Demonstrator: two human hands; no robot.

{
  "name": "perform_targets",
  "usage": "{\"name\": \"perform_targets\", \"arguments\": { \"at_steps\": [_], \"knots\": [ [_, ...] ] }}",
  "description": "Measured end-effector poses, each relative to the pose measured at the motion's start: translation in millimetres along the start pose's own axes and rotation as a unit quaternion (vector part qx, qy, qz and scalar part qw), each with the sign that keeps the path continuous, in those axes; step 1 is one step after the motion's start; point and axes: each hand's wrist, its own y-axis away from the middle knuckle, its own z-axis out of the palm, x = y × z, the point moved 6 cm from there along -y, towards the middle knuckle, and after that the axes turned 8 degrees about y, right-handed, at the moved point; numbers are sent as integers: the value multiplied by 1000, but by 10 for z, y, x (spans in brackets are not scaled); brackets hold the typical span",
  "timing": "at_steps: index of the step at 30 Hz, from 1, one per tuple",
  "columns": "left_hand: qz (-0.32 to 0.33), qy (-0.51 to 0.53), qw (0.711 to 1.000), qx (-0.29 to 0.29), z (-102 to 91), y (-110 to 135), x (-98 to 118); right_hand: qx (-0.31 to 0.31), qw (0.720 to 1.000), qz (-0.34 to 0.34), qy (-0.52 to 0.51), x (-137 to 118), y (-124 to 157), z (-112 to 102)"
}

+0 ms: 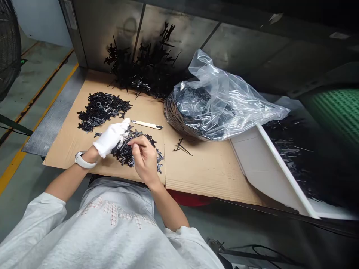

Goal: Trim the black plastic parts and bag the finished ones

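A white glove covers my left hand (112,137), which is curled over a near pile of small black plastic parts (127,157). Its fingers are bent together, and what they hold is hidden against the dark pile. Bare and closed in a pinch, my right hand (145,158) is at the right side of the same pile; anything between its fingertips is too small to name. Just beyond both hands lies a craft knife (147,124) with a pale handle. Farther left is a second heap of similar black parts (102,108).
Cardboard (202,168) covers the worktop. Behind stands a tangle of black plastic sprues (146,71) against a metal panel. A round basket (175,117) holds a clear plastic bag (224,101) of black parts. One loose sprue (181,146) lies near it. A white box (286,168) is at right.
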Motion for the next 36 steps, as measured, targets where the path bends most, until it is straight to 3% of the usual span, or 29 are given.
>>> {"name": "perform_targets", "arguments": {
  "at_steps": [2,4,5,7,8,10,13,16,19,24,28,30,33,35,36],
  "knots": [
    [-63,77,994,-53,135,24,-19,33,997,50,-49,97,-3,-35],
    [-72,130,988,-53,111,-4,-6,71,986,112,-106,249,-6,-108],
    [-44,124,991,-14,3,-49,17,86,981,133,-108,324,-5,-180],
    [75,3,990,118,-353,-153,129,91,984,147,-33,459,0,-407],
    [146,-107,966,184,-532,-188,217,81,985,147,32,532,6,-554],
    [241,-355,874,229,-739,-280,349,44,974,152,160,729,36,-877],
    [243,-562,763,208,-940,-458,363,22,939,195,283,1133,121,-1357],
    [215,-630,726,175,-1032,-540,344,11,916,261,304,1491,218,-1625],
    [199,-622,737,175,-1077,-537,355,32,919,283,273,1615,262,-1716],
    [219,-576,766,184,-1149,-512,415,98,910,273,295,1595,245,-1826],
    [216,-584,763,175,-1210,-543,410,92,898,335,272,1686,339,-1881],
    [232,-557,779,170,-1242,-559,403,101,884,359,283,1665,425,-1908],
    [268,-479,815,184,-1307,-569,410,165,851,310,390,1375,485,-1881],
    [257,-444,834,205,-1355,-589,403,181,850,226,440,1060,442,-1648],
    [245,-430,841,219,-1375,-597,401,163,863,180,443,903,397,-1442]
  ]
}}
